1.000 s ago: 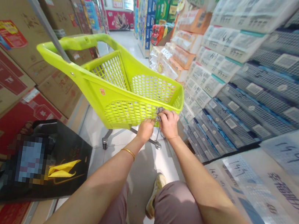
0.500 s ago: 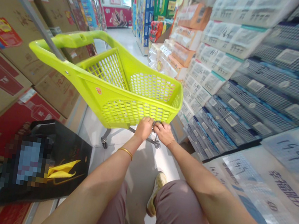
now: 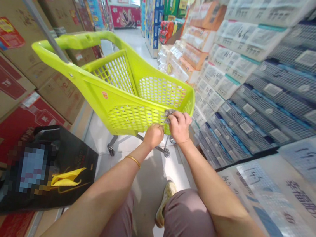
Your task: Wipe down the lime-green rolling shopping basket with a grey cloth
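Observation:
A lime-green shopping cart [image 3: 150, 90] with a perforated plastic basket stands in front of me, its side towards me. My right hand [image 3: 179, 126] is closed on a crumpled grey cloth [image 3: 171, 114], which lies against the basket's side near its front corner. Lower and a little to the left, my left hand [image 3: 154, 135] makes a fist at the basket's bottom edge. Whether it grips that edge or holds something else is hidden by its fingers. A gold bangle [image 3: 133, 161] circles the left wrist.
Stacked cartons [image 3: 58, 92] line the left side. A black bag [image 3: 71, 169] with a yellow ribbon rests on low boxes there. Packs of tissue paper [image 3: 227, 59] and blue checked packs [image 3: 253, 108] are piled on the right. A grey pole [image 3: 35, 7] slants at upper left.
My right hand has moved up and slightly right with the grey cloth, away from my left hand. The left hand stays near the basket's lower edge. The cart has hardly shifted.

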Available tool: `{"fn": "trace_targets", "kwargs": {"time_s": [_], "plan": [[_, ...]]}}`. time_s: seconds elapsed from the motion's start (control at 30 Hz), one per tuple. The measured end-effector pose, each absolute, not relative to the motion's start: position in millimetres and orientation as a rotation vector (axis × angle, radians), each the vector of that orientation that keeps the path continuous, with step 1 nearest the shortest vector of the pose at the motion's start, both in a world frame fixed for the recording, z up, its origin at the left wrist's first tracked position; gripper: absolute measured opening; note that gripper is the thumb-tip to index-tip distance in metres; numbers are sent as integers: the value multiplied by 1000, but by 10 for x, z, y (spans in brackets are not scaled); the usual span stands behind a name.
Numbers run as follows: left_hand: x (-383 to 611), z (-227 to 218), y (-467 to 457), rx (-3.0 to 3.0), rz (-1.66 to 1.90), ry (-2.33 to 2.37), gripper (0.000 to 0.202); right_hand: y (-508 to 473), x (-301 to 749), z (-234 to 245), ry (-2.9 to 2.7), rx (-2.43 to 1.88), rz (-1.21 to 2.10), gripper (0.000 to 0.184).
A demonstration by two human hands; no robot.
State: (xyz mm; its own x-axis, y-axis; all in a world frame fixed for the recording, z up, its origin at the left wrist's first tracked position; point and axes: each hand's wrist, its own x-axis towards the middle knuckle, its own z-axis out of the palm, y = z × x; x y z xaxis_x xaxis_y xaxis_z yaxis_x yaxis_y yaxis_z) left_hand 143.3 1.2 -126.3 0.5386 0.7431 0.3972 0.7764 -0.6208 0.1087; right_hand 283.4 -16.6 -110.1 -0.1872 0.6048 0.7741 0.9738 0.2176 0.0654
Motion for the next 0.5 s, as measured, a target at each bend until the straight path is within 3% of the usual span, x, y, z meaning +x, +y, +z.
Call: {"fn": "trace_targets", "kwargs": {"time_s": [0.3, 0.5], "plan": [[1394, -1253, 23, -2720, -580, -1361, 19, -316, 2848, -1526, -2239, -1485, -614, 20], [1383, -1298, 44, -2682, -669, -1287, 31, -397, 2881, -1686, -2434, -1501, -513, 22]]}}
